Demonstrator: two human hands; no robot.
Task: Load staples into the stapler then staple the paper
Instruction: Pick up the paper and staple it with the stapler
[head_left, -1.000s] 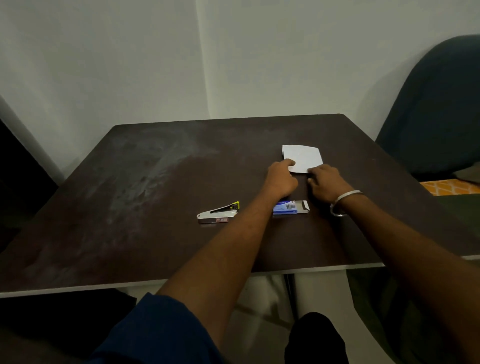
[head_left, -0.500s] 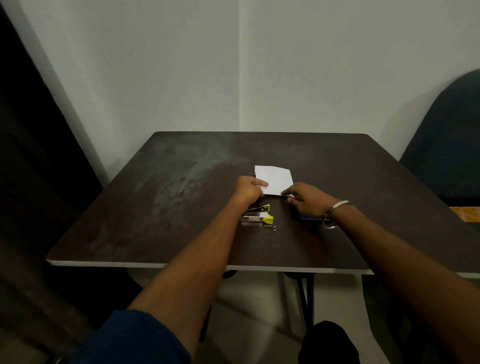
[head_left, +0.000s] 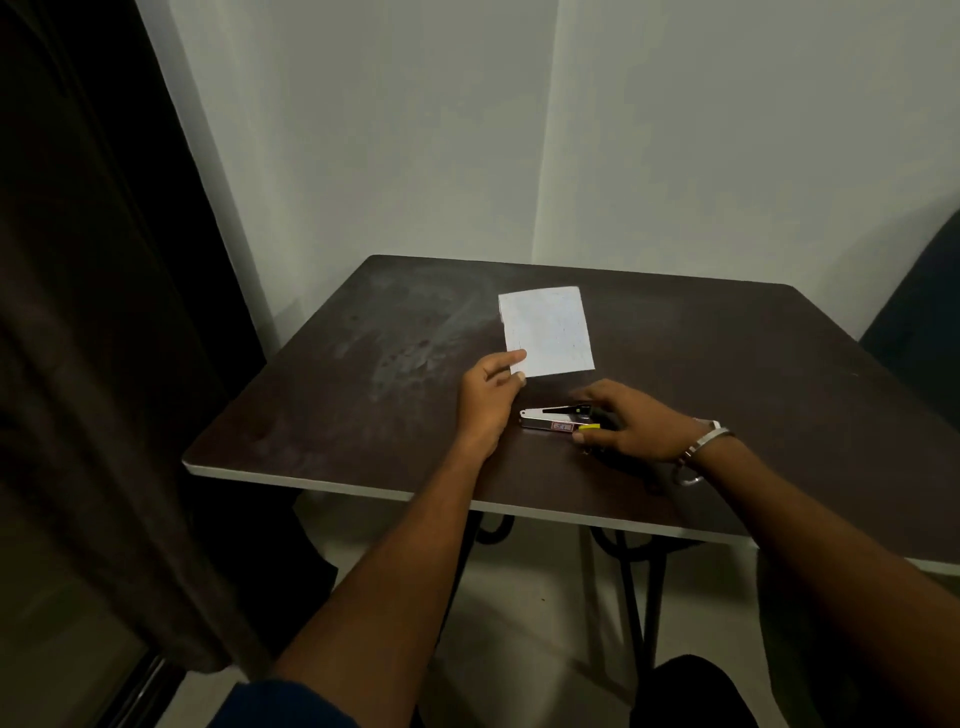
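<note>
Stapler (head_left: 558, 419) rear hidden under right hand (head_left: 631, 423), fingers gripping it, left hand (head_left: 488, 397) fingers pinching paper (head_left: 548, 330) corner

Both bare forearms are reaching forward. The left hand (head_left: 488, 397) is pinching with thumb and forefinger, its other fingers curling under. The right hand (head_left: 631, 422) is lying palm down, fingers spreading and bending leftward, a metal bangle (head_left: 698, 451) circling its wrist.

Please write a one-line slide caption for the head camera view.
Left hand pinches white paper sheet while right hand grips small silver stapler on dark brown table.
</note>
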